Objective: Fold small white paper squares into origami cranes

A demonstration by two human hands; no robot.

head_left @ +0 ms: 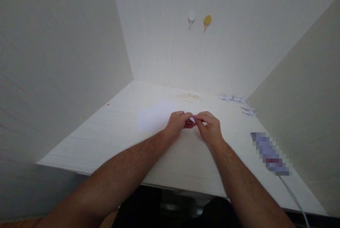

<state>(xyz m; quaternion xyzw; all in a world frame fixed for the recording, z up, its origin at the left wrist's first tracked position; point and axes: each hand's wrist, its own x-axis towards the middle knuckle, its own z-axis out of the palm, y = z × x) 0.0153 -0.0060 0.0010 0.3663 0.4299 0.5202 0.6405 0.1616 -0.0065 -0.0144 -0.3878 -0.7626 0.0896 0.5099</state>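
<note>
Between my two hands is a small folded piece of white paper (192, 119), held above the table. My left hand (180, 121) grips its left part, with the thumb on top and the fingers curled beneath. The thumb and forefinger of my right hand (209, 126) pinch its right tip. Much of the folded paper is hidden by the fingers. White paper sheets (154, 115) lie flat on the table just left of and behind my left hand.
Small folded white paper figures (232, 98) line the back right edge, with others (249, 110) near the right wall. A blurred-out phone-like device (271, 155) with a cable (293, 196) lies at right. Two hooks, white (192, 16) and yellow (207, 20), are on the back wall. Panels enclose the white table (106, 143).
</note>
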